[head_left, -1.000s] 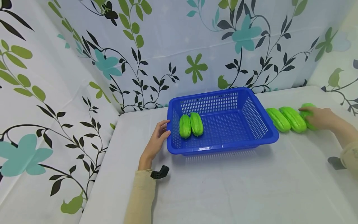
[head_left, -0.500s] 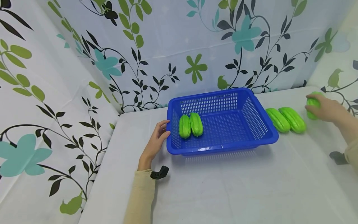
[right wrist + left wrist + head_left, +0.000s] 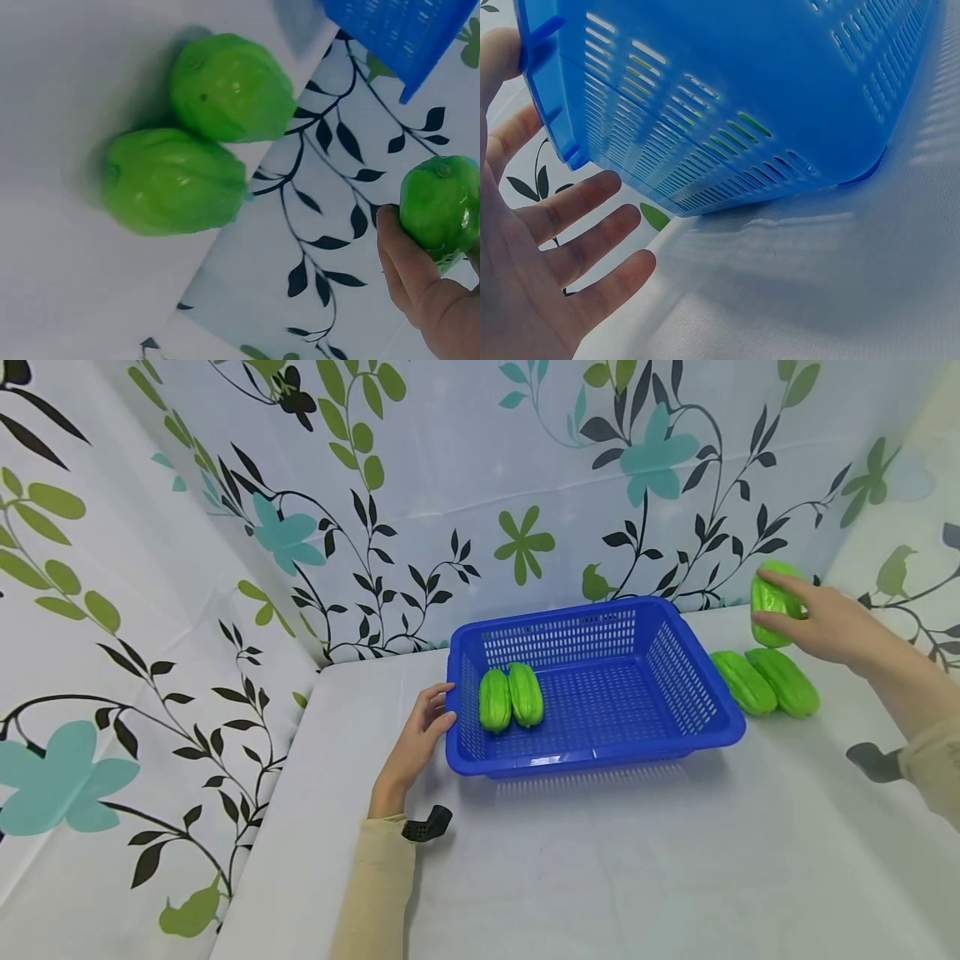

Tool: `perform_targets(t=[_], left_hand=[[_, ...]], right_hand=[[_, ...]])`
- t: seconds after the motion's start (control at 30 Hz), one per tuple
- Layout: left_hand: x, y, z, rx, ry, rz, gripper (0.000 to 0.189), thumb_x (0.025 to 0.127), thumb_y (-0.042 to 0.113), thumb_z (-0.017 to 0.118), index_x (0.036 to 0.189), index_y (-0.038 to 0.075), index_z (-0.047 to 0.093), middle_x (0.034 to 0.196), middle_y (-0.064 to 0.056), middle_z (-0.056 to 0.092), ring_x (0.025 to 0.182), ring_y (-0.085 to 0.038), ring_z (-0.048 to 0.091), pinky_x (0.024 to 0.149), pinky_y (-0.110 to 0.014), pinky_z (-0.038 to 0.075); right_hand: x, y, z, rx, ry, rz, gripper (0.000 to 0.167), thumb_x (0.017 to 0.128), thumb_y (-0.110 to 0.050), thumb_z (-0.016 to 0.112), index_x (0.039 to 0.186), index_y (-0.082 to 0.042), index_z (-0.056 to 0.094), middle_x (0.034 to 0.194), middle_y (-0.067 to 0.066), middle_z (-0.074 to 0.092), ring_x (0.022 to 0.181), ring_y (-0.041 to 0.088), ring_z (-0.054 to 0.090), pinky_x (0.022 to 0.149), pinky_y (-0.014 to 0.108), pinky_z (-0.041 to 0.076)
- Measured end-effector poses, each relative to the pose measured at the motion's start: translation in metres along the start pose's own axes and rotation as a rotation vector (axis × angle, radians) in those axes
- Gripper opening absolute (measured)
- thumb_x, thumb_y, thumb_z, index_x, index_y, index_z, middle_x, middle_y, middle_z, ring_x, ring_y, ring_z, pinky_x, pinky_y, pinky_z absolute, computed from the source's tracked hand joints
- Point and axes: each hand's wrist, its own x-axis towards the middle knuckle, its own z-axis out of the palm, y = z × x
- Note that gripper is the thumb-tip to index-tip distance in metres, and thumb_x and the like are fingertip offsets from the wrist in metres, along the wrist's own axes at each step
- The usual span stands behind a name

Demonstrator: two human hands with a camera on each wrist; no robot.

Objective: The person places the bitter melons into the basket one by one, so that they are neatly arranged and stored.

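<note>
Green gourd (image 3: pixel 774 600) sits pinched in the right hand (image 3: pixel 821 625) fingers; left hand (image 3: pixel 416 739) fingers lie relaxed against the blue basket (image 3: pixel 600 758) rim

- The gourd (image 3: pixel 772 597) held in the right hand (image 3: pixel 817 622) looks like glossy green plastic, ridged, with bright highlights on its skin.
- The two gourds on the surface (image 3: pixel 765 681) share that shiny, waxy plastic finish.
- The two gourds in the basket (image 3: pixel 512 697) look the same: smooth, glossy, ribbed.
- The basket (image 3: pixel 697 727) is hard blue plastic, slotted all over, with a slight sheen along its rim.
- The surface (image 3: pixel 600 860) is covered in matt white cloth, faintly creased.
- The backdrop (image 3: pixel 450 485) is matt printed fabric with leaves and flowers.
- The sleeves (image 3: pixel 375 893) are soft, matt beige cloth.
</note>
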Motion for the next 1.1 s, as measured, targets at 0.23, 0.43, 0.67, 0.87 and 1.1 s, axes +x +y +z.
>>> perform_targets(t=[0.23, 0.43, 0.67, 0.87, 1.1], left_hand=[[0.001, 0.001, 0.001, -0.003, 0.001, 0.002, 0.049, 0.102, 0.02, 0.048, 0.148, 0.01, 0.033, 0.146, -0.026, 0.037, 0.137, -0.039, 0.035, 0.111, -0.059, 0.026], [0.001, 0.0, 0.001, -0.006, 0.006, 0.009, 0.05, 0.102, 0.018, 0.048, 0.148, 0.007, 0.032, 0.147, -0.028, 0.037, 0.137, -0.041, 0.035, 0.111, -0.061, 0.025], [0.006, -0.011, -0.001, -0.014, 0.001, 0.01, 0.05, 0.102, 0.017, 0.047, 0.149, 0.008, 0.031, 0.147, -0.027, 0.037, 0.137, -0.04, 0.034, 0.111, -0.059, 0.027], [0.013, -0.033, -0.002, -0.02, 0.02, 0.004, 0.049, 0.102, 0.024, 0.049, 0.148, 0.018, 0.034, 0.148, -0.022, 0.038, 0.138, -0.036, 0.035, 0.112, -0.059, 0.024], [0.012, -0.034, -0.002, -0.022, 0.028, 0.008, 0.048, 0.101, 0.028, 0.051, 0.147, 0.022, 0.036, 0.147, -0.018, 0.04, 0.137, -0.034, 0.036, 0.111, -0.059, 0.025]], right_hand=[[0.001, -0.046, 0.001, 0.007, -0.002, -0.143, 0.07, 0.101, -0.037, 0.052, 0.158, -0.018, 0.015, 0.141, 0.037, 0.037, 0.116, 0.059, 0.041, 0.087, 0.074, 0.035], [0.002, -0.08, 0.006, -0.032, 0.039, -0.26, 0.06, 0.101, -0.028, 0.055, 0.153, -0.015, 0.03, 0.097, 0.023, 0.055, 0.082, 0.037, 0.054, 0.066, 0.049, 0.046], [0.01, -0.108, 0.012, -0.012, -0.01, -0.243, 0.064, 0.098, -0.042, 0.056, 0.153, -0.021, 0.031, 0.085, 0.014, 0.052, 0.077, 0.029, 0.05, 0.059, 0.039, 0.04], [0.019, -0.126, 0.019, 0.061, -0.064, -0.234, 0.068, 0.096, -0.047, 0.058, 0.152, -0.022, 0.03, 0.113, 0.02, 0.059, 0.097, 0.035, 0.057, 0.073, 0.045, 0.046], [0.028, -0.138, 0.028, 0.068, -0.098, -0.246, 0.065, 0.096, -0.046, 0.058, 0.151, -0.023, 0.032, 0.11, 0.019, 0.059, 0.095, 0.034, 0.056, 0.073, 0.043, 0.045]])
